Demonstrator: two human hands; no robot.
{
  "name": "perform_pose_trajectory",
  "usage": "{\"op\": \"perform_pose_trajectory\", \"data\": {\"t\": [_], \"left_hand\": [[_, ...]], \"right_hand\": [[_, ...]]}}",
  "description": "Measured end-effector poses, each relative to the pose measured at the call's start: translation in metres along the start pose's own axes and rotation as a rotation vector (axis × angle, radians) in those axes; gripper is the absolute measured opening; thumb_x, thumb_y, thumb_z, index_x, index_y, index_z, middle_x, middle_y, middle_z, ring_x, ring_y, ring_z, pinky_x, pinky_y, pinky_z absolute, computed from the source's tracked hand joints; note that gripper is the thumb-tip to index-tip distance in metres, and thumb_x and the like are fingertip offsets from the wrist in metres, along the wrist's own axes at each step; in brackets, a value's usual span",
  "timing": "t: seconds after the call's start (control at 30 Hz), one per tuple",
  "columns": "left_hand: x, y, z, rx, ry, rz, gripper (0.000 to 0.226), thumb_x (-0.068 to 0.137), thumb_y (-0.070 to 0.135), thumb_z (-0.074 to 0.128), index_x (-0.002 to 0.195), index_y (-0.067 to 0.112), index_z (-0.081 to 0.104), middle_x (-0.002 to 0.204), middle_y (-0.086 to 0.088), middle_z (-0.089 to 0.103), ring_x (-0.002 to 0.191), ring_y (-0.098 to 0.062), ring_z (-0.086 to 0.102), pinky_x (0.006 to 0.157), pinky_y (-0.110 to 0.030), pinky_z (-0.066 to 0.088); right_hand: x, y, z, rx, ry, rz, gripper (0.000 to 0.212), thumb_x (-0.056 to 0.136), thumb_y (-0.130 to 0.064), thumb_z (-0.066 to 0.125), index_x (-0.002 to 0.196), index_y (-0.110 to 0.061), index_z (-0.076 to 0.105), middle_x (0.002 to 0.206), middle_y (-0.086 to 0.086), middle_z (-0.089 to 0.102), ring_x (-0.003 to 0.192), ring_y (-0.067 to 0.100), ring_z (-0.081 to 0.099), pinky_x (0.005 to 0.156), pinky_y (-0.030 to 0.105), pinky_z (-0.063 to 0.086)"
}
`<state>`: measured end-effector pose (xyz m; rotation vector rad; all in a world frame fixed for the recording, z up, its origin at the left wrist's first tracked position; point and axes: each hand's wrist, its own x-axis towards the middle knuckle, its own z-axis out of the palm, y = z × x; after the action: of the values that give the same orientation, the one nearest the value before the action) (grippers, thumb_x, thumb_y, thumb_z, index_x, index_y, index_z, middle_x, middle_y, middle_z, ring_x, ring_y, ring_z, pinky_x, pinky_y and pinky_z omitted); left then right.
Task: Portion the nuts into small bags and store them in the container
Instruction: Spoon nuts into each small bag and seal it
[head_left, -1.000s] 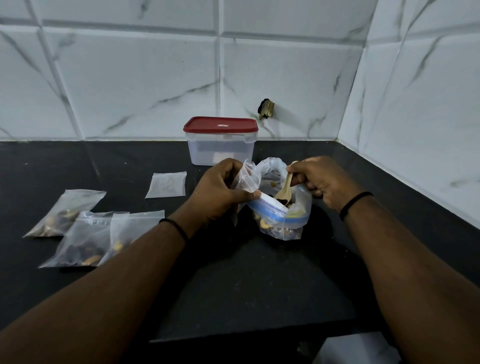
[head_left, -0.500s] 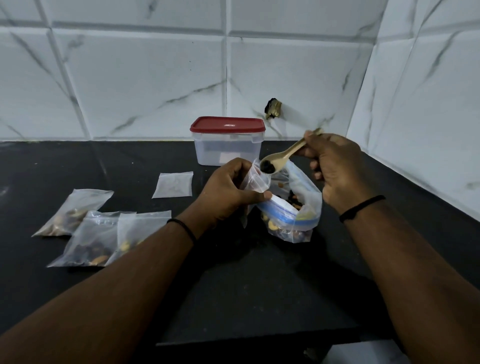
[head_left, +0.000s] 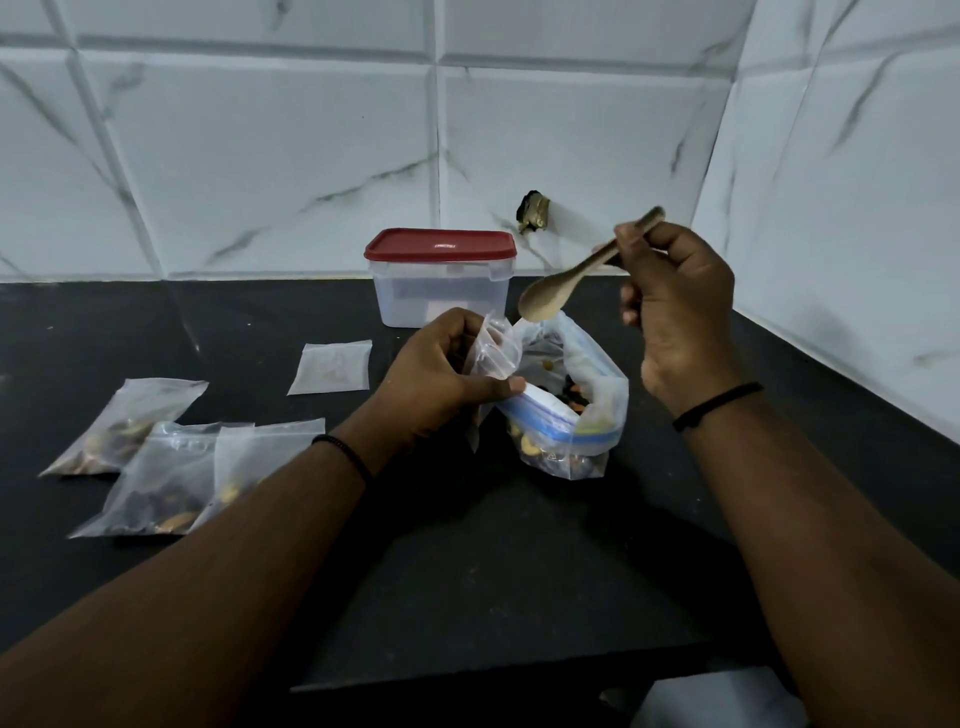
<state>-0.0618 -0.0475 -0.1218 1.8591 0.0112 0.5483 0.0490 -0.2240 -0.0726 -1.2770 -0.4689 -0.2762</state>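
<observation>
Filled bags: three on the bench, left of the big nut bag.
Left hand: fingers pinching a small bag open, touching the big nut bag.
Right hand: fingers clamped on the spoon, raised above the big nut bag.
Change: spoon bowl, loaded half a second ago, now shows its back; load probably tipped into the small bag.
Empty bag: left, waiting.
Container: behind, lid on.

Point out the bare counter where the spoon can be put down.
Bare black counter lies between the forearms, in front of the big nut bag, and to that bag's right toward the wall. Crowded: the left, with filled small bags and an empty bag.
</observation>
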Motion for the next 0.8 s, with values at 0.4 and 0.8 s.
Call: {"op": "perform_pose_trajectory", "data": {"t": [0.4, 0.8], "left_hand": [[0.000, 0.002, -0.003, 0.080, -0.026, -0.021, 0.051, 0.068, 0.018, 0.088, 0.112, 0.012, 0.062, 0.107, -0.001, 0.071, 0.099, -0.017, 0.068, 0.087, -0.033, 0.058], [-0.001, 0.002, -0.004, 0.104, -0.027, -0.016, 0.051, 0.070, 0.018, 0.087, 0.113, 0.013, 0.061, 0.107, -0.001, 0.070, 0.098, -0.016, 0.068, 0.085, -0.028, 0.058]], "right_hand": [[0.006, 0.036, -0.002, -0.437, -0.227, 0.170, 0.020, 0.079, -0.017, 0.080, 0.074, -0.025, 0.062, 0.078, 0.003, 0.070, 0.070, 0.015, 0.066, 0.072, 0.036, 0.056], [-0.009, 0.004, -0.001, -0.337, -0.362, 0.510, 0.014, 0.094, 0.000, 0.057, 0.081, -0.003, 0.059, 0.082, 0.021, 0.068, 0.025, 0.001, 0.037, 0.028, 0.013, 0.024]]}}
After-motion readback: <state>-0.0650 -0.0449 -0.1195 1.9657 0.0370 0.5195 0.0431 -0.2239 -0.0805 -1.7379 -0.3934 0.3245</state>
